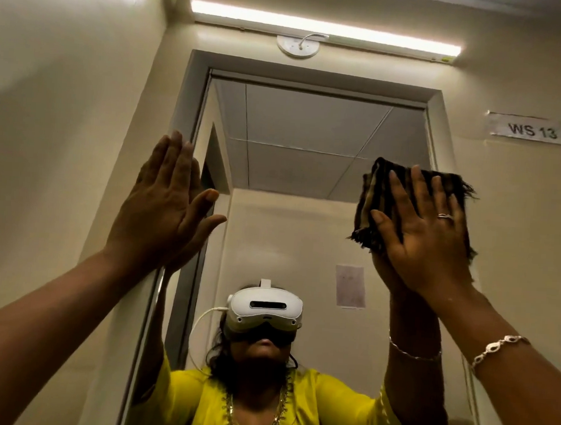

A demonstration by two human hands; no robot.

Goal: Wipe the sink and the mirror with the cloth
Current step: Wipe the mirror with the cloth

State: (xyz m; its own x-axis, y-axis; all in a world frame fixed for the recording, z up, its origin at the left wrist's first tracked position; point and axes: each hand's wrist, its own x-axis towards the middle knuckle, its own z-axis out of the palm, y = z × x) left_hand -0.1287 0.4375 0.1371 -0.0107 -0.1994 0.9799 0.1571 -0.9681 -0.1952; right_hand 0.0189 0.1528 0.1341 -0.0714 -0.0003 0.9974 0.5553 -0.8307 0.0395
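Observation:
The mirror hangs on the wall straight ahead in a grey frame. It reflects a person in a yellow top with a white headset. My right hand presses a dark folded cloth flat against the glass near the mirror's right edge, fingers straight and spread. My left hand lies flat with straight fingers against the mirror's left frame. The sink is out of view.
A lit tube lamp runs above the mirror. A label reading "WS 13" is stuck to the wall on the right. Cream walls close in on the left and right.

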